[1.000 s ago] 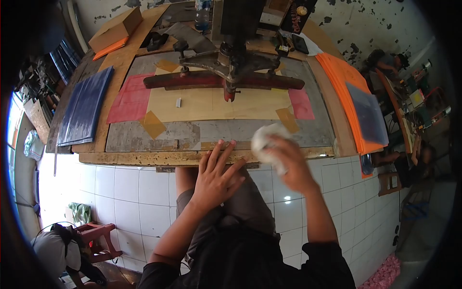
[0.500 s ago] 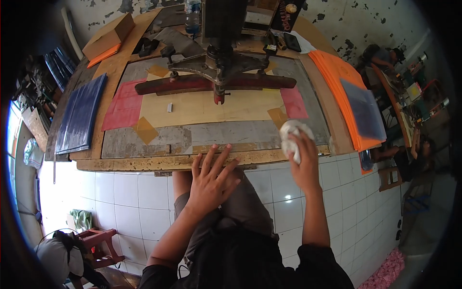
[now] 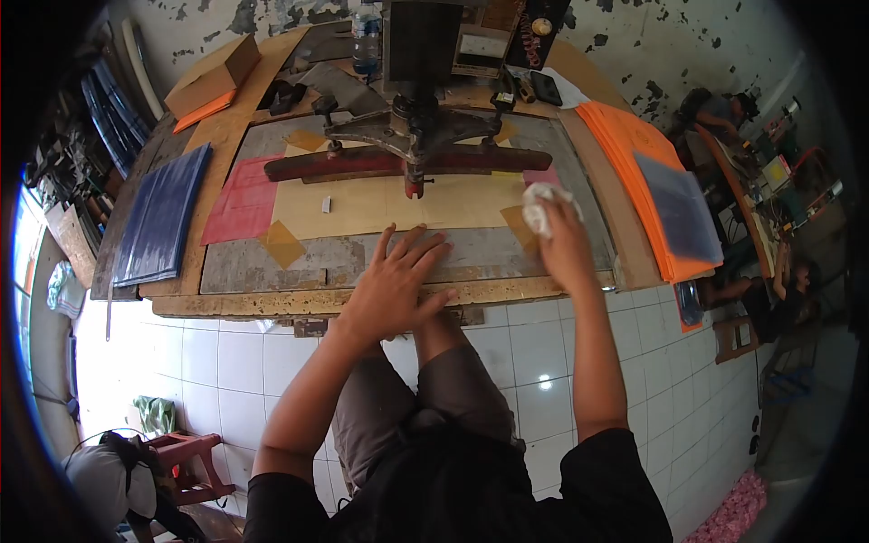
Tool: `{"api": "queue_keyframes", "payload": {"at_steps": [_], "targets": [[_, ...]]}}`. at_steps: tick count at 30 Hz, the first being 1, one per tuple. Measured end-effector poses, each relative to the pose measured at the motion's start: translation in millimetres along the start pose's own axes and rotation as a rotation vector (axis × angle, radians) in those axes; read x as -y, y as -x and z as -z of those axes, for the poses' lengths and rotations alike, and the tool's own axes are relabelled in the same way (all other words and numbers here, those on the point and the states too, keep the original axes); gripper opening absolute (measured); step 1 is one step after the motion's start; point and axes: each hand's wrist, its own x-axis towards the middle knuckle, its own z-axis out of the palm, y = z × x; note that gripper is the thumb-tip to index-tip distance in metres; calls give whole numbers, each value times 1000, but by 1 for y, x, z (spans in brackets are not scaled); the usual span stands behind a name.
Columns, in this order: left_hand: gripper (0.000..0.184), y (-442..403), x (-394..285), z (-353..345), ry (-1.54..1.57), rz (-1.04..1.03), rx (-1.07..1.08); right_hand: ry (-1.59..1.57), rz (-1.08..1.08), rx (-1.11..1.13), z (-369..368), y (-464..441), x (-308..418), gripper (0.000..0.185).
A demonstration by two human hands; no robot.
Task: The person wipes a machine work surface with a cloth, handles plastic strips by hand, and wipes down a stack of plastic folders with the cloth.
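In my right hand is a crumpled white cloth, pressed at the right end of the sheet, over the pink part and beside a brown tape piece. My left hand lies with fingers spread on the metal plate near the front edge, holding nothing. Between and beyond the hands stretches a cream sheet with pink ends, taped at its corners. A small white tag rests on it. Above the sheet stands a press head with a dark red bar.
Blue plastic covers lie at the left, beyond them a cardboard box. Orange sheets with a clear cover are stacked at the right. A phone and a water bottle are behind. Other people work at far right.
My right hand has moved the cloth up and slightly left, from the front right corner to the sheet's right end. My left hand has slid farther onto the plate.
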Motion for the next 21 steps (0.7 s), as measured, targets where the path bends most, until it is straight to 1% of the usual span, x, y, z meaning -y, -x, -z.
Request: {"api": "queue_keyframes", "payload": {"at_steps": [1, 3, 4, 5, 6, 7, 8, 10, 13, 14, 15, 16, 17, 18, 19, 21], "targets": [[70, 2, -4, -1, 5, 21, -10, 34, 32, 13, -1, 9, 23, 55], [71, 1, -6, 0, 28, 56, -18, -205, 195, 101, 1, 39, 92, 62], [70, 1, -7, 4, 47, 68, -15, -230, 271, 129, 2, 55, 111, 61], [70, 0, -8, 7, 67, 80, -13, -254, 349, 157, 1, 64, 121, 60], [69, 0, -8, 8, 48, 82, -5, -279, 351, 142, 3, 67, 114, 61], [68, -1, -8, 9, 32, 84, 4, -217, 279, 111, 9, 66, 97, 61], [67, 0, -9, 8, 18, 86, 13, -214, 150, 40, 15, 66, 77, 56], [64, 1, -8, 6, 7, 68, 5, -56, -80, -62, 18, 69, 18, 48], [60, 1, -9, 4, -8, 40, -1, 88, -332, -176, 26, 65, -1, 50], [59, 1, -8, 3, -16, 36, -2, 140, -256, -155, 19, 72, 6, 53], [57, 0, -7, 3, -6, 40, -8, 90, -149, -104, 10, 77, 29, 57], [56, 0, -6, 3, 7, 46, -11, -113, 35, -66, 3, 80, 56, 62], [54, 1, -6, 2, 22, 48, -10, -175, 177, 5, 0, 84, 86, 64], [54, 2, -7, 2, 32, 56, -8, -231, 269, 57, 0, 91, 111, 64], [54, 2, -7, 3, 37, 62, -10, -253, 254, 139, 6, 95, 125, 65], [53, 1, -6, 4, 36, 69, -16, -236, 237, 62, 9, 88, 99, 67]]}}
